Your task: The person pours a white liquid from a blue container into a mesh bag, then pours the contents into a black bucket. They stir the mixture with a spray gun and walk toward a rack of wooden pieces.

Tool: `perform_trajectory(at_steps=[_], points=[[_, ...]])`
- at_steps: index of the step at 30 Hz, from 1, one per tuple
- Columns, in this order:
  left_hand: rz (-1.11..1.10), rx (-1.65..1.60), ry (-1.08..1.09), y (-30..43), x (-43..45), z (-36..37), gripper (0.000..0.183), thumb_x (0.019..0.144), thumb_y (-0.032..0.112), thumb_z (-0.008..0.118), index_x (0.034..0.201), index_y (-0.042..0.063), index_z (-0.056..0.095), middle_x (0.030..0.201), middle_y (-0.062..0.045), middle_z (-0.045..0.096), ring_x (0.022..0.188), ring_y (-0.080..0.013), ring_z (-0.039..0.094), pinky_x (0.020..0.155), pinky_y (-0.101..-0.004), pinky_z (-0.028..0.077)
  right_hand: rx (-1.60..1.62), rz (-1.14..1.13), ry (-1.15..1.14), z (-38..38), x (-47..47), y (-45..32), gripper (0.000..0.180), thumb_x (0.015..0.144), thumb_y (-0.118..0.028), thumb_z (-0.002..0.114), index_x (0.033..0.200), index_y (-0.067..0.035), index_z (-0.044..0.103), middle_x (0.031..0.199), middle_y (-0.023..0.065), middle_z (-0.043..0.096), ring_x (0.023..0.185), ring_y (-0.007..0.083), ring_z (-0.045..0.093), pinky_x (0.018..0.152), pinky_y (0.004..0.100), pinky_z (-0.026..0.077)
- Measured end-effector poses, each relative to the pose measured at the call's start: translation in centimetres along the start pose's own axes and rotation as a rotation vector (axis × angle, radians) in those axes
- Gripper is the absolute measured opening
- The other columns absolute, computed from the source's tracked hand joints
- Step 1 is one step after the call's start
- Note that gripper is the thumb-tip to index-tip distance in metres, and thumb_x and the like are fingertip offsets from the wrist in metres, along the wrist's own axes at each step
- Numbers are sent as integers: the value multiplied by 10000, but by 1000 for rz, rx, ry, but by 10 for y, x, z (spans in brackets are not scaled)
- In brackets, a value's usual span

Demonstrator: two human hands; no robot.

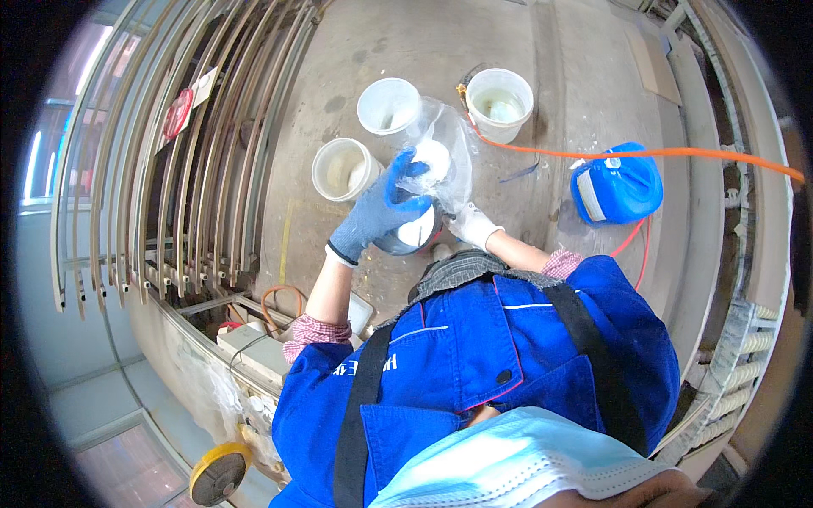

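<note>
My left hand [381, 206], in a blue-palmed grey work glove, grips a clear plastic bag [454, 143] with white contents, its fingers spread partly around it. The bag is above a dark bucket [397, 244] that holds something white. My right hand [469, 225], in a white glove, is at the bucket's right rim by the bag's lower end; its fingertips are partly hidden. Beyond the hands stand a white plastic bucket [389, 105] at the bag's left and another bucket [343, 170] nearer my left hand. A third white bucket [500, 105] holds some liquid.
A blue plastic jerrycan [616, 184] stands on the floor at the right. An orange hose [571, 153] runs from the third bucket across the jerrycan. Metal racks [209, 146] line the left side, above a grey box [254, 349]. A yellow-rimmed wheel [220, 473] is at lower left.
</note>
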State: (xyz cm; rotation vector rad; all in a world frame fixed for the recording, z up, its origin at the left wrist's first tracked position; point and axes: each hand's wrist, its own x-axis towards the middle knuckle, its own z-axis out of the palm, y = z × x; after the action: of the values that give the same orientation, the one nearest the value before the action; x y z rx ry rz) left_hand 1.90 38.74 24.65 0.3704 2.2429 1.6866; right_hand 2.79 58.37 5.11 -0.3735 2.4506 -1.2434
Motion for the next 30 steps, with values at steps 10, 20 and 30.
perform_trajectory(at_steps=[10,20,30], points=[[106,542,147,-8,6,15,530,832,135,696,1345,112,567,1094,-99,698,1001,-246,661,897,-357,500,-112,22,-114,-27,-10,-19,390,894,-314,525,1087,1,647,1040,314,635,989,462,617,870,508,490],[265,847,300,-3,21,22,277,747,192,743,1020,155,765,1107,-123,693,977,-300,652,871,-400,492,-40,79,-51,-42,-24,-38,295,866,-259,559,951,-14,700,938,300,653,935,439,645,846,500,503],[79,458,167,-7,49,4,284,726,203,780,1006,161,771,1437,-140,492,1308,-341,465,1087,-418,370,-75,2,-46,-21,-10,-9,336,887,-285,520,952,-7,698,944,302,652,916,441,650,835,509,510]])
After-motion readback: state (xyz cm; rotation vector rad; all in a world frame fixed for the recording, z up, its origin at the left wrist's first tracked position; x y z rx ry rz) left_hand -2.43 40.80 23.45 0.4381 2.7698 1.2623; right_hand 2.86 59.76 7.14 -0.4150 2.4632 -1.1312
